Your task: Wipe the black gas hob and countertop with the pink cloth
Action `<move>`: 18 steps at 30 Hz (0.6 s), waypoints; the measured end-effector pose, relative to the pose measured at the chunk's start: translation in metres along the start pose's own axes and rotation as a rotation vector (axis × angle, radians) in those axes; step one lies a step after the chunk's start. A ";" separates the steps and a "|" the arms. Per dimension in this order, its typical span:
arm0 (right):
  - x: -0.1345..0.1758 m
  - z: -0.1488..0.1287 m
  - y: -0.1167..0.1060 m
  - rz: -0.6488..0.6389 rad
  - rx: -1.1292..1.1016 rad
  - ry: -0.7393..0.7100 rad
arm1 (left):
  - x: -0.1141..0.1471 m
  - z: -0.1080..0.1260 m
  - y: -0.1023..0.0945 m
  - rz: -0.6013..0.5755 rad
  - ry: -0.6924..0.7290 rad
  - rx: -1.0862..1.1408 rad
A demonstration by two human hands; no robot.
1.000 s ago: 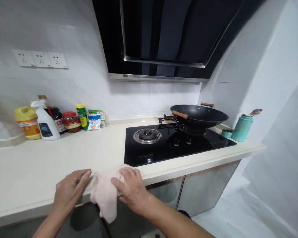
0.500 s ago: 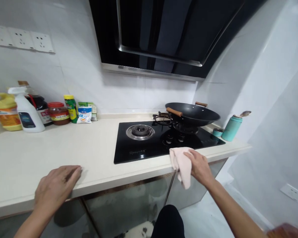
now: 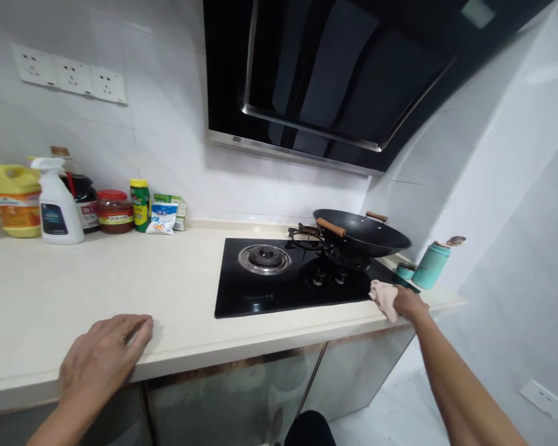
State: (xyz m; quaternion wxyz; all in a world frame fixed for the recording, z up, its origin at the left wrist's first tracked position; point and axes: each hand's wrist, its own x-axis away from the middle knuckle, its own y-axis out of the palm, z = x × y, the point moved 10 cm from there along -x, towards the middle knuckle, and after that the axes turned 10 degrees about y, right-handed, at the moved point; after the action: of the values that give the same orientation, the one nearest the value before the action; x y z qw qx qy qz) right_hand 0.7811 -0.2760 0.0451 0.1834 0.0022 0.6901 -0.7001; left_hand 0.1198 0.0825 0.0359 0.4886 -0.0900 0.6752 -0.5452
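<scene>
My right hand [image 3: 410, 303] grips a pale pink cloth [image 3: 384, 298] at the front right corner of the black gas stove [image 3: 283, 297]. Part of the cloth lies on the stove's edge and part hangs toward the counter's front edge. Its fingers are partly hidden by the back of the hand. Resting on the light countertop [image 3: 181, 285] near its front edge, my left hand [image 3: 103, 350] holds nothing, with fingers loosely stretched and the thumb a little apart. A black wok [image 3: 365, 232] with wooden handles sits on the right burner, behind the cloth.
Along the wall at left stand a yellow jug [image 3: 16, 201], a white spray bottle [image 3: 58, 207], a red-lidded jar [image 3: 115, 212], a green shaker [image 3: 140, 205] and packets [image 3: 162, 217]. A teal flask [image 3: 431, 266] stands right of the stove. The black range hood [image 3: 307, 80] overhangs it.
My right hand has moved right along the stove's front edge with the cloth, reaching its right corner. My left hand has stayed on the counter. The view has shifted slightly.
</scene>
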 end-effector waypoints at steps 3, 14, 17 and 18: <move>0.025 -0.051 -0.003 -0.031 0.013 -0.085 | 0.001 0.003 -0.002 0.006 -0.002 -0.001; 0.204 -0.205 -0.062 0.067 -0.019 -0.632 | 0.007 0.007 -0.007 0.062 0.009 0.017; 0.237 -0.246 -0.075 0.029 -0.117 -0.776 | 0.008 0.006 -0.006 0.063 0.023 0.033; 0.239 -0.259 -0.076 -0.006 -0.141 -0.789 | 0.008 0.006 -0.005 0.060 0.038 0.044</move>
State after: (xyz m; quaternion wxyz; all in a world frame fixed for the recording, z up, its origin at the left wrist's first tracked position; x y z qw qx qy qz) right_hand 0.4734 -0.0882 0.0452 0.4321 -0.2814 0.6130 -0.5987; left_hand 0.1180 0.0710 0.0358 0.4936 -0.0485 0.6745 -0.5469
